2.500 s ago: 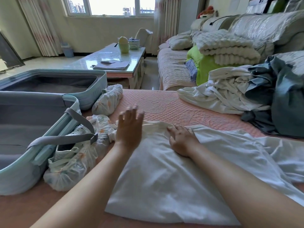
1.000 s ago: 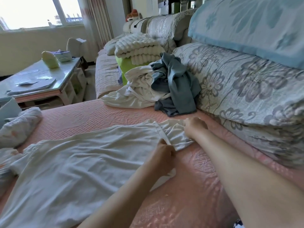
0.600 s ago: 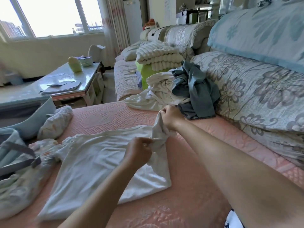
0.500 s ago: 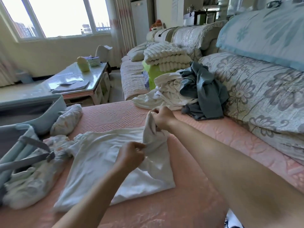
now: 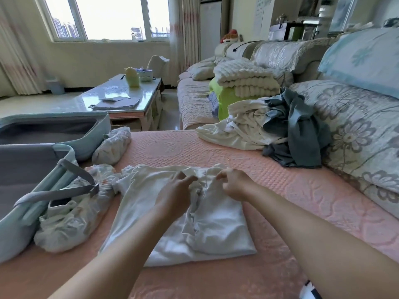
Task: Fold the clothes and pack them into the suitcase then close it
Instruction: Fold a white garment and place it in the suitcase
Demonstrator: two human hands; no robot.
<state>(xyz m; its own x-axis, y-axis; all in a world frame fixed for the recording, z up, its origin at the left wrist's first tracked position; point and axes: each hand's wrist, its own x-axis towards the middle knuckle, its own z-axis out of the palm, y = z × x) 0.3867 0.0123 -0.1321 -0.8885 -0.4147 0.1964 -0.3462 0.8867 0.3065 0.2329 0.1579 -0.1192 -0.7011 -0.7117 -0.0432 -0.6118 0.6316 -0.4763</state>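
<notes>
A pink quilted cover point(image 5: 216, 147) spreads over the sofa seat. The open suitcase point(image 5: 103, 124) sits at its left end, and a heap of unfolded clothes point(image 5: 269, 126) lies well apart at the right, against the back cushions. The white garment point(image 5: 211, 229) lies on the cover directly before the person, its right portion laid over the middle and bunched into wrinkles along the overlap.

The right hand point(image 5: 234, 183) has its fingers curled and pinches the cloth at the far end of that overlap. The left hand point(image 5: 174, 190) lies on the garment just beside it. Whether its fingertips pinch the fabric or only rest on it cannot be told from this angle.

Assessment: the step in hand is the lengthwise fold. The doubled edge should be drawn taut and squared with the far edge. The wrinkles should then be smoothed outward with flat palms before any further fold, since trapped creases would likely thicken the bundle.
</notes>
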